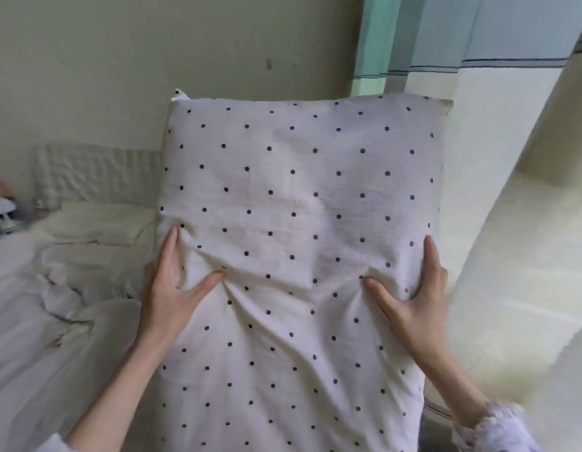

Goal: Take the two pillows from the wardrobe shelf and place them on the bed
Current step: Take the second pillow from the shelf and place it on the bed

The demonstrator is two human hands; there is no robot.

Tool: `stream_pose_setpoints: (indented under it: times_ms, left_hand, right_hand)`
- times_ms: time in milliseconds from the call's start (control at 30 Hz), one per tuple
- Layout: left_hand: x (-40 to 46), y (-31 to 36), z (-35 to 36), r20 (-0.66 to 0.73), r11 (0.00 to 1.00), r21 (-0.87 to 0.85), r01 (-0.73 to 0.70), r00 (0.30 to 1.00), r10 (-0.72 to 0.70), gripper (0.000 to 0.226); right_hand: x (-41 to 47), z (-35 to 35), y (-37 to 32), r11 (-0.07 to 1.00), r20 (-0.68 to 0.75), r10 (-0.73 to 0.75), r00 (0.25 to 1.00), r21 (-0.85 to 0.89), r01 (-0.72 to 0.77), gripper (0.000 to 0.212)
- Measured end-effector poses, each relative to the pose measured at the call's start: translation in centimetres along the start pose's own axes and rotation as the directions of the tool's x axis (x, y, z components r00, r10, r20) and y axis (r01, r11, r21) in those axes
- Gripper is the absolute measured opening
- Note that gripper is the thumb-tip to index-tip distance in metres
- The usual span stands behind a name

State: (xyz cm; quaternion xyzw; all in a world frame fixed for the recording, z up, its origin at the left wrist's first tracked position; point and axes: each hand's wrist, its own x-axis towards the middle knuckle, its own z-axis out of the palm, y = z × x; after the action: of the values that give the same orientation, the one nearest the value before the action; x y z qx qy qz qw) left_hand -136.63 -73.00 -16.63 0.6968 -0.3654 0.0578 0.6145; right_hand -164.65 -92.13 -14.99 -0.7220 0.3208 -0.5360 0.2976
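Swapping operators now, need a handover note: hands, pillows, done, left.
Left hand: grips the left edge of the white dark-dotted fabric pillow, thumb pressed into its front.
Right hand: grips the right edge the same way.
Pillow: held upright in front of the person, above the rumpled white bed, not yet set down.
Second pillow: cannot tell; a pale cushion-like shape lies at the bed's head.
Left: lower this pillow onto the bed, then check on the second.
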Motion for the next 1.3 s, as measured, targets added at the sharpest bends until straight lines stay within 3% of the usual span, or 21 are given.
stream_pose_setpoints:
  times_ms: [467, 633, 967, 1300]
  left_hand:
    - [17.3, -8.9, 8.8, -0.154, 0.989, 0.123, 0.083, 0.986, -0.064, 0.095]
    - [23.7, -11.1, 13.7, -0.235, 0.972, 0.144, 0.187, 0.960, -0.150, 0.094]
    - [35.8, -16.4, 19.2, -0.355, 0.936, 0.215, 0.279, 0.915, -0.191, 0.095]
    - [49.7, -27.3, 23.1, -0.431, 0.915, 0.228, 0.334, 0.877, -0.212, 0.097]
  right_hand:
    - [20.2, 17.2, 10.0, 0.995, 0.156, -0.019, 0.988, 0.103, 0.003, 0.100]
    - [29.2, 23.3, 14.8, 0.987, 0.245, -0.025, 0.969, 0.161, -0.015, 0.101]
    - [42.4, 35.6, 20.9, 0.973, 0.325, -0.081, 0.942, 0.231, 0.004, 0.099]
    - [54.3, 51.8, 26.5, 0.970, 0.399, -0.116, 0.910, 0.244, 0.017, 0.099]
